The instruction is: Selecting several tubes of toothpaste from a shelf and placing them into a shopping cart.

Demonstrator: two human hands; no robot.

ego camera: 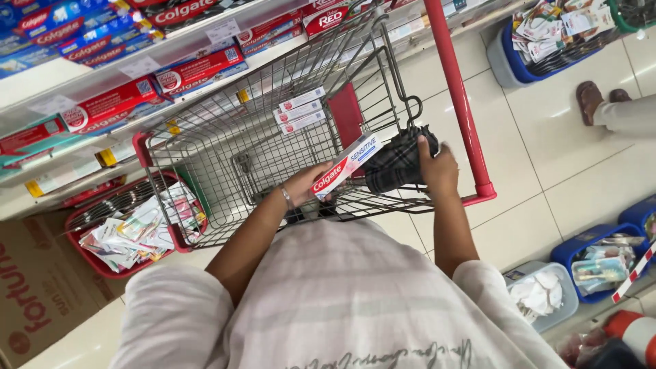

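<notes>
toothpaste box [345, 166] in left hand [305, 184], wire cart [205, 147] holding three boxes [299, 109]

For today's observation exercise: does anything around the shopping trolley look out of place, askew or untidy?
Little stands out. The toothpaste box in the left hand is tilted over the trolley, and the right hand grips a dark checked bag. Packets lie jumbled in the red floor basket.

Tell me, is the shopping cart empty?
No: three toothpaste boxes already lie inside the cart, beyond the left hand.
</notes>
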